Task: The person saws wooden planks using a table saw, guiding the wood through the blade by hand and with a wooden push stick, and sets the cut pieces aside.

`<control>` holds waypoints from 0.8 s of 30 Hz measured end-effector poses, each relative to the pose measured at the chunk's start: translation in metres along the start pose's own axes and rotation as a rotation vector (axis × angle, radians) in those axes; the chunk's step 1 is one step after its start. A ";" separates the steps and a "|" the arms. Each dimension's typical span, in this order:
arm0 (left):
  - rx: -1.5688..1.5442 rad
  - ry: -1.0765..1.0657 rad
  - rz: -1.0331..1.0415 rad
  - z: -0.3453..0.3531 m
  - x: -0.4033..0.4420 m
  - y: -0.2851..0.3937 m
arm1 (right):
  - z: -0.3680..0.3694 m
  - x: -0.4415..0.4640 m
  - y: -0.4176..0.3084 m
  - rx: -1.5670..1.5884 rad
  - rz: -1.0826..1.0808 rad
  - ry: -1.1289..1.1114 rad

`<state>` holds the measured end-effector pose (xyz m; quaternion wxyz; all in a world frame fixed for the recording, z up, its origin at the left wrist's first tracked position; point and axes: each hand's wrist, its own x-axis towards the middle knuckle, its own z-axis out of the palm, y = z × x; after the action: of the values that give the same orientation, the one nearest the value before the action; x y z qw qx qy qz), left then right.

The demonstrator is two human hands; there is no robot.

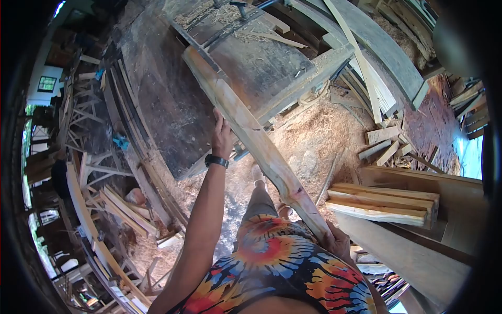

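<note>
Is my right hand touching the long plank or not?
Touching: the head view shows the right hand gripping the near end of the long plank.

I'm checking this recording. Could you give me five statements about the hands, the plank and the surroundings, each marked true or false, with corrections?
1. The right hand holds the near end of the long plank. True.
2. The watch is on the right wrist. False: the dark watch is on the left wrist.
3. Sawdust lies on the floor beside the dark worktop. True.
4. The left hand hangs well away from the plank. False: the left hand is at the plank's left edge.
5. The stacked boards are left of the plank in the picture. False: the stacked boards are to its right.
</note>
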<state>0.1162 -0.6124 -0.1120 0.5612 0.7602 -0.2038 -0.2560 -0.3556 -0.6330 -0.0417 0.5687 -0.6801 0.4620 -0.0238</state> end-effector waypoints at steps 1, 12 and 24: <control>0.030 -0.002 0.002 -0.001 0.001 0.004 | -0.002 0.001 0.005 -0.041 0.012 -0.009; 0.063 -0.021 0.035 -0.007 0.013 0.000 | 0.002 0.013 0.008 -0.089 -0.057 -0.013; 0.153 0.045 0.164 -0.017 0.037 -0.025 | 0.016 0.025 0.004 -0.018 0.023 -0.009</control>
<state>0.1563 -0.6142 -0.1379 0.5250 0.7872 -0.2716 -0.1759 -0.3348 -0.6370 -0.0627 0.5649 -0.6801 0.4673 -0.0098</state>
